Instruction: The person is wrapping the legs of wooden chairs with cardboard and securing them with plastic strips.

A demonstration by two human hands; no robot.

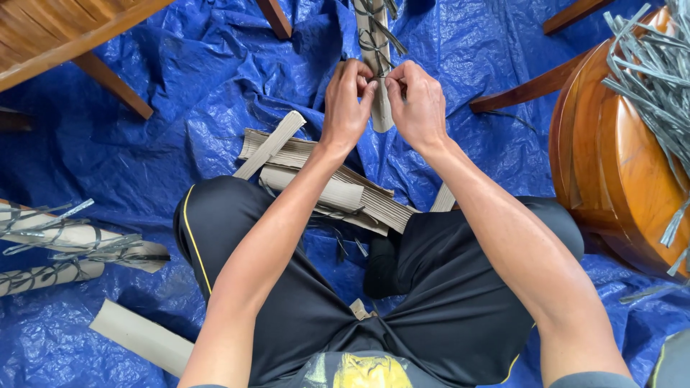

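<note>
Both hands meet over a rolled tan cardboard tube (379, 108) lying on the blue tarp (201, 79). The left hand (347, 108) and right hand (417, 104) pinch a grey strap (375, 44) tied round it, fingertips together. Flat cardboard pieces (323, 183) lie by the knees; tied rolls (65, 244) rest at left; loose grey strips (647, 65) top a round wooden stool (618, 165).
</note>
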